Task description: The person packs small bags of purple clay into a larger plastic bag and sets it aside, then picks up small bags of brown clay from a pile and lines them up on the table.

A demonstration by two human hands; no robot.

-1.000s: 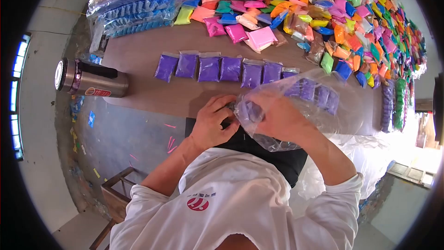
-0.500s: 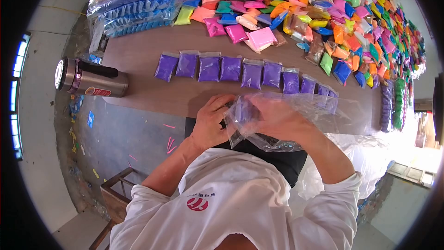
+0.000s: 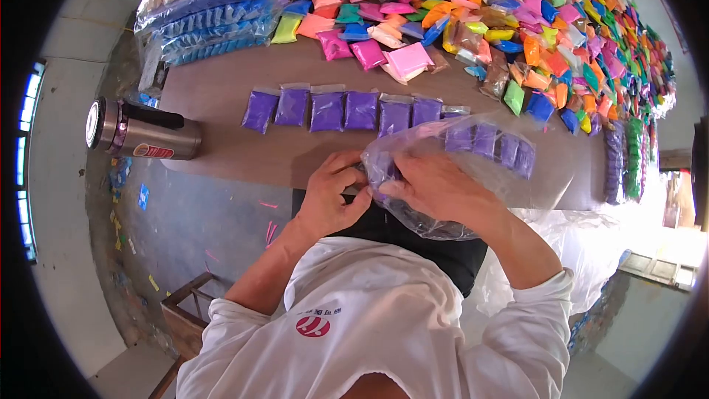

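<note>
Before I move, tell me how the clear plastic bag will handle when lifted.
The clear plastic bag will probably flop, since its thin film creases near the right hand. Its glossy sheen suggests it may feel slippery.

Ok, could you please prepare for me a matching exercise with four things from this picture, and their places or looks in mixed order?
Things
1. Flask
2. Clear bag
3. Purple packets
4. Big heap

Places and looks
A. See-through, at the right hand
B. Many colours, piled up
C. Metallic, near the left end of the table
D. Laid out in a row

Right pairs: 1-C, 2-A, 3-D, 4-B
</note>
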